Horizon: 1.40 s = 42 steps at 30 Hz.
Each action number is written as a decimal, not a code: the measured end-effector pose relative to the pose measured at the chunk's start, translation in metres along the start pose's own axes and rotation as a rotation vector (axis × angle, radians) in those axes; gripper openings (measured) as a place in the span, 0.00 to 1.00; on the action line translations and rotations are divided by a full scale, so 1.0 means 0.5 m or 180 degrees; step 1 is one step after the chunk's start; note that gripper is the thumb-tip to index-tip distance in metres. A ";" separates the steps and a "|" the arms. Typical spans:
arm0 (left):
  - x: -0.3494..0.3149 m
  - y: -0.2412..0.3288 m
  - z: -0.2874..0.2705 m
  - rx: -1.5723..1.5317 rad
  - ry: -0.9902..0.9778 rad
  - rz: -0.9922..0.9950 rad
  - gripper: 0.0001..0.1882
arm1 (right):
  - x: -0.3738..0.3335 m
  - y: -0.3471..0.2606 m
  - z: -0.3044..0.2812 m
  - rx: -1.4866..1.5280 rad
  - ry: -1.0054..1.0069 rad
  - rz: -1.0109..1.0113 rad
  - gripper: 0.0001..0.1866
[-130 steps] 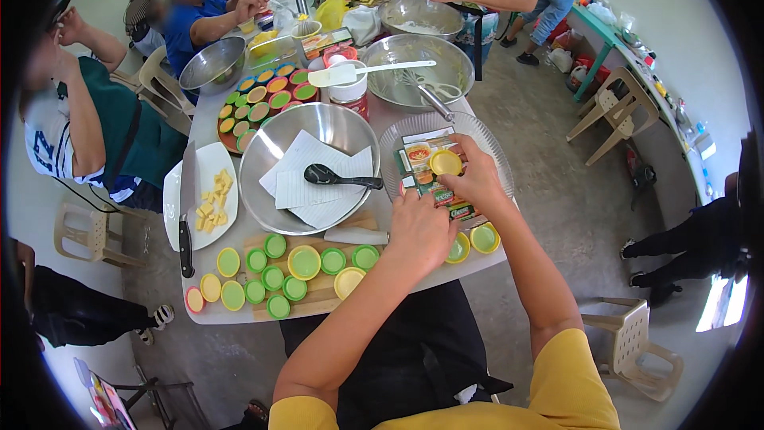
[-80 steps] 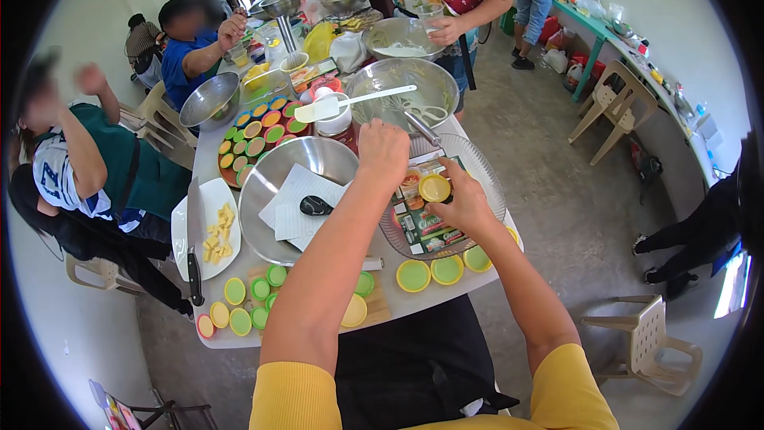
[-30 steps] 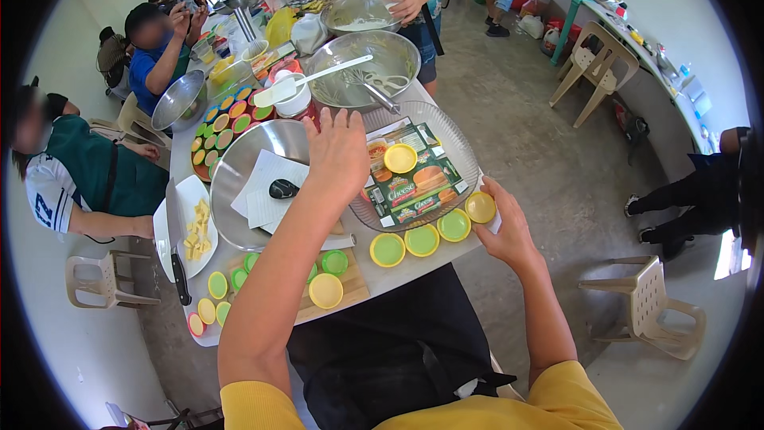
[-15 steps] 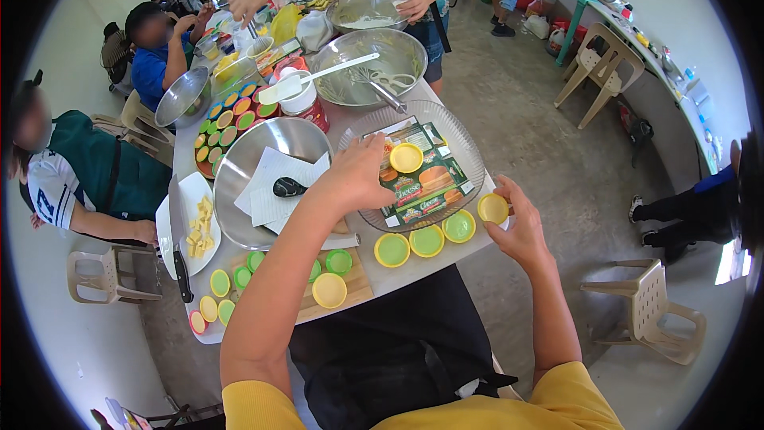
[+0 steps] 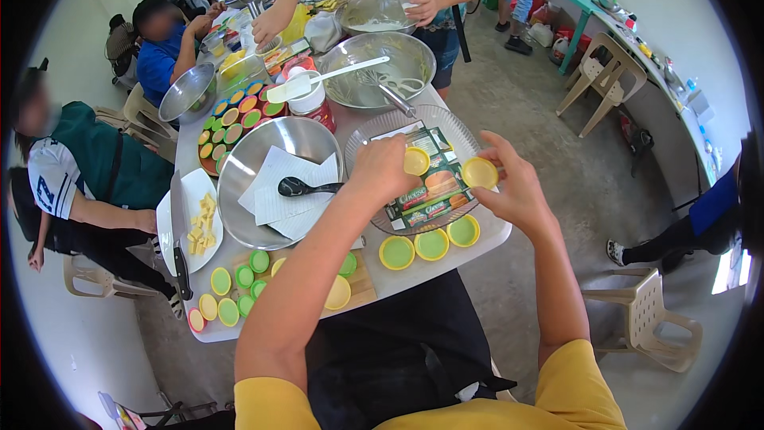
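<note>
My left hand point(image 5: 382, 166) pinches a small yellow-rimmed cup point(image 5: 416, 161) with a pale yellow inside, over a ridged clear glass dish point(image 5: 360, 209). A flattened green cheese box point(image 5: 434, 201) lies in the dish. My right hand point(image 5: 513, 187) grips another yellow cup point(image 5: 480, 173) by its edge, tilted above the dish's right rim. Along the table edge below the dish stand several yellow-rimmed cups with green filling point(image 5: 396, 253). Under my left forearm is a wooden board point(image 5: 362, 291) with a yellow cup point(image 5: 338, 292) and green cups point(image 5: 259, 261), partly hidden.
A steel bowl point(image 5: 232, 151) holds paper sheets point(image 5: 267, 179) and a black ladle point(image 5: 294, 186). Left of it are a plate of cheese cubes point(image 5: 205, 227) and a knife point(image 5: 182, 271). A batter-smeared bowl point(image 5: 342, 72) with a whisk point(image 5: 395, 101) stands beyond. Co-workers stand around the table.
My right hand has brought its cup up and leftward from beside the table edge to over the dish's rim. The cup at my left hand has shifted slightly right in view.
</note>
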State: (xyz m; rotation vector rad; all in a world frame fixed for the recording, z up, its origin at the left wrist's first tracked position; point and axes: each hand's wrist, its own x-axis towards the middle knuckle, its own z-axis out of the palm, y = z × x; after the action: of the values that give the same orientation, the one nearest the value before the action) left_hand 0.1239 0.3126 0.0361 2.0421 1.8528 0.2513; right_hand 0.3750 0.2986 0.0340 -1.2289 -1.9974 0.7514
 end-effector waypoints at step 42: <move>0.011 -0.025 0.069 -0.1034 0.0663 0.0292 0.17 | 0.050 0.009 0.120 -0.0344 -0.0483 -0.0161 0.45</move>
State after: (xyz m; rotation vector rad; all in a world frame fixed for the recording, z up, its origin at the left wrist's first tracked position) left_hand 0.1259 0.3135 -0.0008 1.9332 1.6989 0.7636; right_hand 0.3220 0.3153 -0.0003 -1.2087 -2.2098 0.7394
